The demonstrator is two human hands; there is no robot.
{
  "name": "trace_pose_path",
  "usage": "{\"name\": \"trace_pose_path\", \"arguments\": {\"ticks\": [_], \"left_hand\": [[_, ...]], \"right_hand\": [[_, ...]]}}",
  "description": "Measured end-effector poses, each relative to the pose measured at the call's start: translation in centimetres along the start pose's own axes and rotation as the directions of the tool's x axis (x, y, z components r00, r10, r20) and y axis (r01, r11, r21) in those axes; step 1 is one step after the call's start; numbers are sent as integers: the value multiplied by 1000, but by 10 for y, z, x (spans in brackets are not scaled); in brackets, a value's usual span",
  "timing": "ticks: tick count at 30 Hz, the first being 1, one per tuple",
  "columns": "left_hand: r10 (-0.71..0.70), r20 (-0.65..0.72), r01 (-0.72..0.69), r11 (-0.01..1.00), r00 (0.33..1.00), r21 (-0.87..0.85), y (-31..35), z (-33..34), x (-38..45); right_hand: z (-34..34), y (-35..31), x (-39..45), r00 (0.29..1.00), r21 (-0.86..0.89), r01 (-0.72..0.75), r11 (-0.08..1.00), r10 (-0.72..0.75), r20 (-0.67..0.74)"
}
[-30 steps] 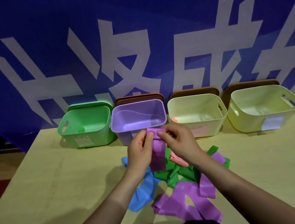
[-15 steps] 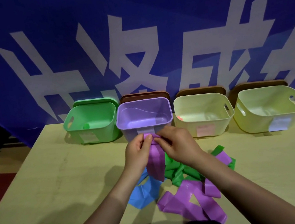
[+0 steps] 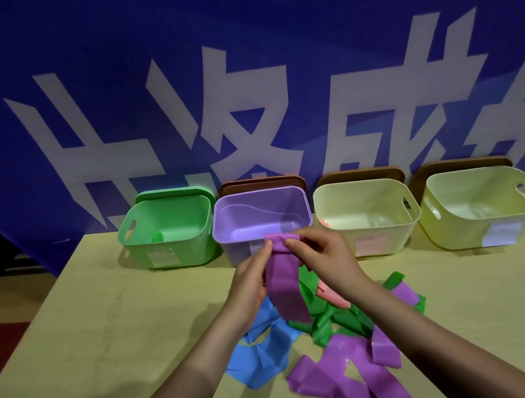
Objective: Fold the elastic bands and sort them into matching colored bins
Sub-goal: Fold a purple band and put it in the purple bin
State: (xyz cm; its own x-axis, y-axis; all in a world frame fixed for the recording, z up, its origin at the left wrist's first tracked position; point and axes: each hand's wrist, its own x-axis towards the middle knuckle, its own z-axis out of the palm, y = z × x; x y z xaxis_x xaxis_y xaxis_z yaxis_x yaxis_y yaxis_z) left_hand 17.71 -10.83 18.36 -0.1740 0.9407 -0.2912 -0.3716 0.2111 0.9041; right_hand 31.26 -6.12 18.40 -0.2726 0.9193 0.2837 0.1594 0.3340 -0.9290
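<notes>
Purple band (image 3: 286, 285) hangs folded, pinched at its top by left hand (image 3: 251, 287) & right hand (image 3: 329, 262) fingertips. Purple bin (image 3: 225, 236) sits just behind, w/ more bands piled below.

A blue banner (image 3: 293, 20) with white characters hangs behind the pale table (image 3: 85, 332).

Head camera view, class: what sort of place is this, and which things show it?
Probably a staged sorting station, not a home: a blue banner with large white characters hangs behind a pale table bearing a row of labelled bins, including a purple bin, and loose bands.
</notes>
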Motion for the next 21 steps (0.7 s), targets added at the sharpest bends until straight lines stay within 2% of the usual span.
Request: {"name": "trace_pose_path", "arguments": {"ticks": [3,7,10,15,21], "left_hand": [[35,-57,-31,997,998,71,-1,1,-1],[64,-87,-57,995,994,76,0,2,-4],[26,-82,-27,1000,996,-14,1,-1,-9],[-30,-70,21,992,997,-122,1,-6,-17],[-30,-35,23,983,999,-185,-5,-10,-20]], "right_hand": [[-1,3,-2,999,-68,45,997,-46,-10],[-3,6,-4,970,-240,242,940,-242,29],[-5,4,-2,931,-328,366,871,-339,140],[-8,3,2,865,-372,492,787,-393,312],[-14,-7,10,715,-349,674,651,-453,533]]}}
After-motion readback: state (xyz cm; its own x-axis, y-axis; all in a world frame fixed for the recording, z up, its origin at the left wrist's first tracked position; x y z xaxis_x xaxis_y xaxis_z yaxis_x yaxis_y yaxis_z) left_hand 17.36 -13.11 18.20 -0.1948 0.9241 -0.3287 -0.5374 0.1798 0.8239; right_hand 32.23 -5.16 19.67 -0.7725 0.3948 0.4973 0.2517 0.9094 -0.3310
